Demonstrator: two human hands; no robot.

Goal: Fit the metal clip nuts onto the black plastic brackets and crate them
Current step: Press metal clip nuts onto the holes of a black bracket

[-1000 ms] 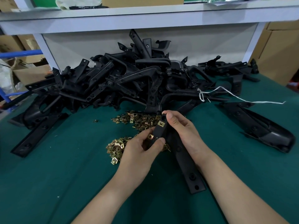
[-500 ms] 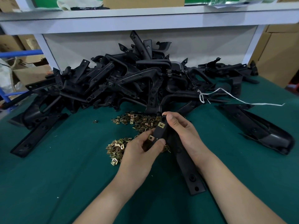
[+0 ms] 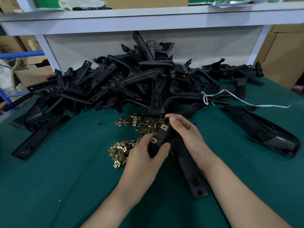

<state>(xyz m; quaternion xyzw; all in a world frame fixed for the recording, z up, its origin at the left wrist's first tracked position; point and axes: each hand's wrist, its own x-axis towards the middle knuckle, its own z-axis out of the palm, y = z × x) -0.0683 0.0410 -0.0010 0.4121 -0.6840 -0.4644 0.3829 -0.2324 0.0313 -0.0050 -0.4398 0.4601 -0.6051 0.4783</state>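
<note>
Both hands hold one black plastic bracket (image 3: 162, 137) above the green table. My left hand (image 3: 144, 155) grips its lower end, thumb and fingers curled round it beside a brass clip nut (image 3: 153, 140) seated on its edge. My right hand (image 3: 185, 134) pinches its upper end, the thumb beside a second clip nut (image 3: 164, 127) fitted there. Loose brass clip nuts (image 3: 120, 150) lie in a heap just left of my hands, with more (image 3: 139, 122) behind them. A big pile of black brackets (image 3: 131, 83) fills the back of the table.
A long flat black bracket (image 3: 190, 171) lies under my right wrist. A bulky black part (image 3: 266, 130) rests at the right, a flat one (image 3: 39, 135) at the left. A white string (image 3: 246, 102) trails at the right. A white shelf (image 3: 148, 17) overhangs the back; cardboard boxes (image 3: 284, 55) stand beyond.
Both hands stay on the bracket with almost no movement; the view has shifted slightly. The two clip nuts remain where they were on the bracket.
</note>
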